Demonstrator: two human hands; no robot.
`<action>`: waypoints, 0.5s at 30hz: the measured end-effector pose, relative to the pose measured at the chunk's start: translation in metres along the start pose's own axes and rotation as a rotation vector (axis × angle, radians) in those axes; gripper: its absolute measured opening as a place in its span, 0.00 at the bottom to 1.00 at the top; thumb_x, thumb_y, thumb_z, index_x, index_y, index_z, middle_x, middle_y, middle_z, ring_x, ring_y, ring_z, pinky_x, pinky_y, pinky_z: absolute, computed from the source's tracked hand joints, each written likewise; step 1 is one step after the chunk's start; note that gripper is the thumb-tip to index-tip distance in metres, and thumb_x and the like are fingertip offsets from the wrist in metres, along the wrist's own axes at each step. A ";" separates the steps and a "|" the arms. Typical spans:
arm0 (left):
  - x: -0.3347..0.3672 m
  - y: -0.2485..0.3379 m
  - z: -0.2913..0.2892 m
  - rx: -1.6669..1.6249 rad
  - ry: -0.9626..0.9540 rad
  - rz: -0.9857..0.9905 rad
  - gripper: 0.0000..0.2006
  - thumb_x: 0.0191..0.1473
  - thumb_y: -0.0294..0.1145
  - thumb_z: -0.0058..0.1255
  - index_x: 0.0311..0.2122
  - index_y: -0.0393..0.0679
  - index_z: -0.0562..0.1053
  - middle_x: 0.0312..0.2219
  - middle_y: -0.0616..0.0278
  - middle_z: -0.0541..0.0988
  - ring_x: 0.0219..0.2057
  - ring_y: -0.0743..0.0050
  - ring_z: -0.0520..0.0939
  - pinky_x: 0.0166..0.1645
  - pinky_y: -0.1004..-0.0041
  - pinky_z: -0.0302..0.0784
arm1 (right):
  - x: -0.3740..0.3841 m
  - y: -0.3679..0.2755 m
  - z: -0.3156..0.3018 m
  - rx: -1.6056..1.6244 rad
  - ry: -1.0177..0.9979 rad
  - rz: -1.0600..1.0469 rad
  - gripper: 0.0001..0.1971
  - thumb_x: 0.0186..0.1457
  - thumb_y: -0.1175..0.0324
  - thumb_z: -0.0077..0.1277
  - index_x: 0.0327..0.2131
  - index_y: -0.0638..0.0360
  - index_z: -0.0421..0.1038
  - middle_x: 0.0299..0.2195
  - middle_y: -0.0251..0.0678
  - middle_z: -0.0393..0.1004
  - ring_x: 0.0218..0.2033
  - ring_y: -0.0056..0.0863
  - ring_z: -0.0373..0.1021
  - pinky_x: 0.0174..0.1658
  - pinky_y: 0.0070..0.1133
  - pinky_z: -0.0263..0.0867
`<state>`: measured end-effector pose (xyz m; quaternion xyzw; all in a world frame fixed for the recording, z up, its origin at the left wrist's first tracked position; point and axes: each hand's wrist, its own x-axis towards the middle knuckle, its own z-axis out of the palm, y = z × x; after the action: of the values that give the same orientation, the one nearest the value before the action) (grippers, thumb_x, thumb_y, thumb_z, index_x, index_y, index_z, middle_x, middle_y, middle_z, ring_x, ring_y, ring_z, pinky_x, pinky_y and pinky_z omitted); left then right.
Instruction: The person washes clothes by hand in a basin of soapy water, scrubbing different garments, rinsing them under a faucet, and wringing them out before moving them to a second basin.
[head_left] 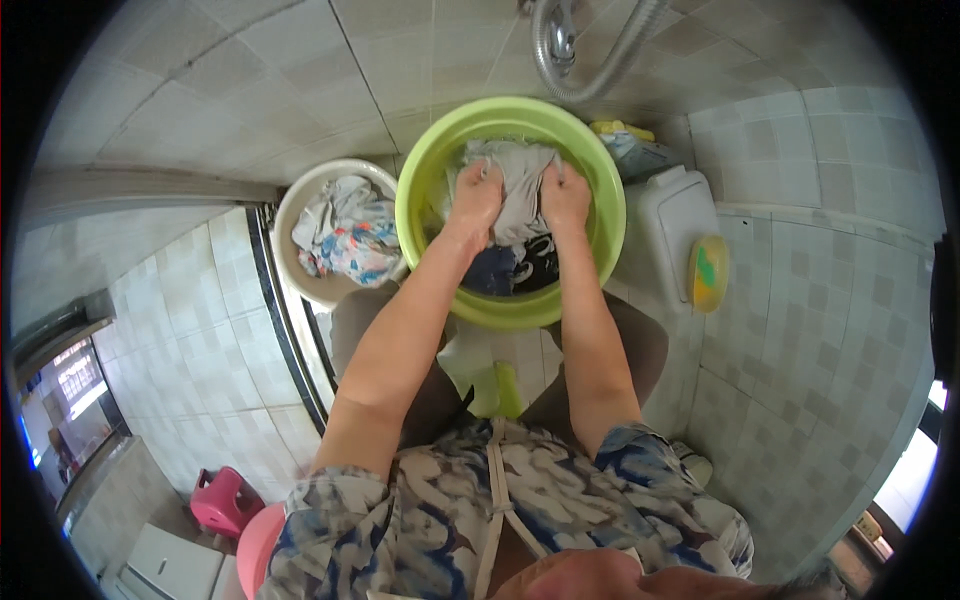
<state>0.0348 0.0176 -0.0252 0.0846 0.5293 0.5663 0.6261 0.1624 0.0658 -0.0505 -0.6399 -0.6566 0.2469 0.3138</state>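
Observation:
My left hand (477, 200) and my right hand (565, 197) are both closed on a light grey wet cloth garment (522, 190), one at each side of it. The garment is bunched and stretched between them inside a large lime-green basin (412, 190). Below it in the basin lie dark clothes, a navy piece (488, 270) and a black piece with white marks (538, 265). Water shows around the garment near the basin's far side. My fingertips are partly hidden by my hands and the folds.
Left of the green basin stands a cream basin (290, 260) with patterned laundry (355, 240). To the right are a white lidded bin (680, 225) and a yellow bowl (711, 285) with something green. A metal shower hose (543, 55) hangs beyond. A pink stool (226, 502) is at lower left.

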 end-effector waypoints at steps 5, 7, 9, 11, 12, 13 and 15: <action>0.006 0.017 -0.036 0.429 0.126 0.569 0.10 0.58 0.35 0.44 0.31 0.39 0.72 0.21 0.73 0.70 0.22 0.88 0.63 0.26 0.80 0.61 | -0.022 -0.019 -0.057 0.181 0.050 0.069 0.14 0.56 0.61 0.45 0.30 0.66 0.68 0.19 0.43 0.66 0.20 0.27 0.61 0.29 0.24 0.62; 0.006 0.024 -0.041 0.416 0.313 0.660 0.14 0.55 0.36 0.45 0.23 0.36 0.67 0.13 0.59 0.66 0.16 0.74 0.64 0.24 0.71 0.63 | -0.034 -0.020 -0.071 0.156 0.071 -0.048 0.14 0.55 0.61 0.46 0.31 0.66 0.69 0.21 0.44 0.68 0.20 0.29 0.63 0.29 0.24 0.62; 0.003 0.028 -0.045 0.498 0.326 0.687 0.13 0.55 0.35 0.45 0.25 0.36 0.69 0.14 0.60 0.67 0.18 0.76 0.64 0.25 0.72 0.63 | -0.036 -0.013 -0.078 0.124 0.096 -0.164 0.14 0.54 0.61 0.47 0.32 0.65 0.69 0.22 0.44 0.69 0.21 0.30 0.65 0.29 0.23 0.62; 0.000 0.027 -0.047 0.671 0.350 0.723 0.11 0.55 0.33 0.46 0.28 0.35 0.71 0.16 0.63 0.70 0.20 0.81 0.65 0.28 0.76 0.64 | -0.039 0.007 -0.079 -0.021 -0.128 -0.277 0.14 0.52 0.61 0.49 0.35 0.63 0.71 0.28 0.44 0.73 0.25 0.35 0.69 0.31 0.25 0.64; -0.002 0.028 -0.048 0.670 0.347 0.725 0.11 0.55 0.33 0.46 0.28 0.35 0.71 0.16 0.63 0.70 0.20 0.81 0.65 0.28 0.76 0.64 | -0.041 0.020 -0.079 -0.023 -0.125 -0.278 0.14 0.52 0.61 0.49 0.35 0.63 0.71 0.28 0.44 0.73 0.25 0.35 0.69 0.31 0.25 0.64; -0.002 0.029 -0.052 0.762 0.318 0.709 0.10 0.53 0.33 0.45 0.28 0.36 0.70 0.18 0.54 0.71 0.22 0.63 0.70 0.29 0.68 0.67 | -0.043 0.025 -0.078 -0.019 -0.450 -0.209 0.15 0.51 0.60 0.51 0.37 0.62 0.71 0.29 0.45 0.74 0.27 0.38 0.70 0.32 0.26 0.65; -0.005 0.028 -0.058 0.853 0.292 0.697 0.10 0.52 0.33 0.45 0.27 0.37 0.70 0.20 0.46 0.73 0.24 0.45 0.74 0.31 0.60 0.69 | -0.043 0.035 -0.075 -0.015 -0.774 -0.141 0.16 0.49 0.60 0.52 0.38 0.61 0.71 0.31 0.45 0.74 0.30 0.41 0.71 0.33 0.27 0.66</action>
<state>-0.0255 -0.0052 -0.0275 0.4203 0.7331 0.4812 0.2330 0.2408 0.0189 -0.0289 -0.4550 -0.7706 0.4429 0.0546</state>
